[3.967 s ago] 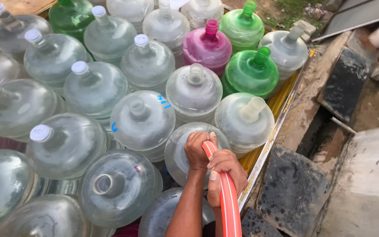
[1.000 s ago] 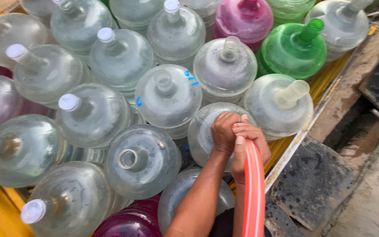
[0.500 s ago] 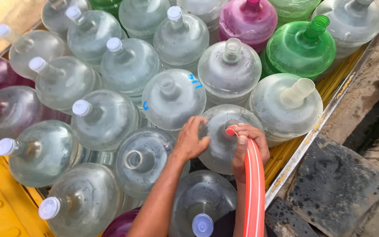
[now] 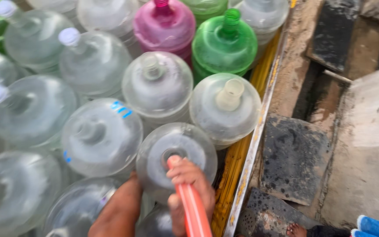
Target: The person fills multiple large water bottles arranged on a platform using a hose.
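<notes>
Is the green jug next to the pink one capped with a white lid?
No, the green jug shows a bare green threaded neck, with no white lid on it.

Outdoor water-filling spot, by the look of it — big clear water jugs (image 4: 101, 136) stood packed neck-up w/ a pink one (image 4: 165, 26) and a green one (image 4: 224, 44) among them, all on a yellow cart bed (image 4: 237, 162) w/ a metal rim. An orange hose (image 4: 194, 206) ran to an open jug mouth. Right beside it lay rough, stained concrete slabs (image 4: 294, 158) and bare dirt (image 4: 297, 52) — street-side, no indoor floor or walls.
</notes>
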